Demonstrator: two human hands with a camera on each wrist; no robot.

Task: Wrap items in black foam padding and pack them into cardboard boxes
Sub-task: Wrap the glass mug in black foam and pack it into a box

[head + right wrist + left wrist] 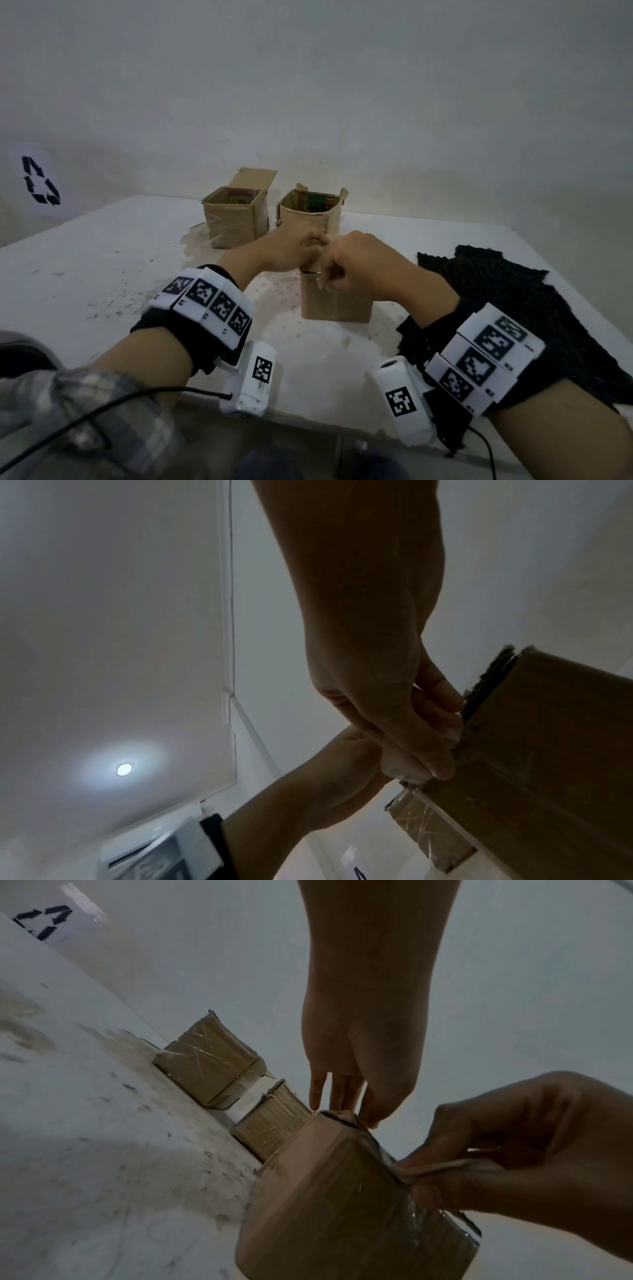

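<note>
A small cardboard box (337,303) stands on the white table (102,274) in front of me, with both hands at its top. My left hand (298,248) reaches over the far side. Its fingers go down behind the top edge, the thumb in front, pinching the rim (354,1114). My right hand (337,274) pinches a pale top flap (445,1167) at the near edge between thumb and curled fingers. The hands hide what is inside the box. A sheet of black foam padding (513,291) lies flat to the right, partly under my right forearm.
Two open cardboard boxes (234,219) (310,212) stand side by side at the back, close to the wall, with coloured contents showing. The table surface is stained and speckled around them. The table's front edge runs just below my wrists.
</note>
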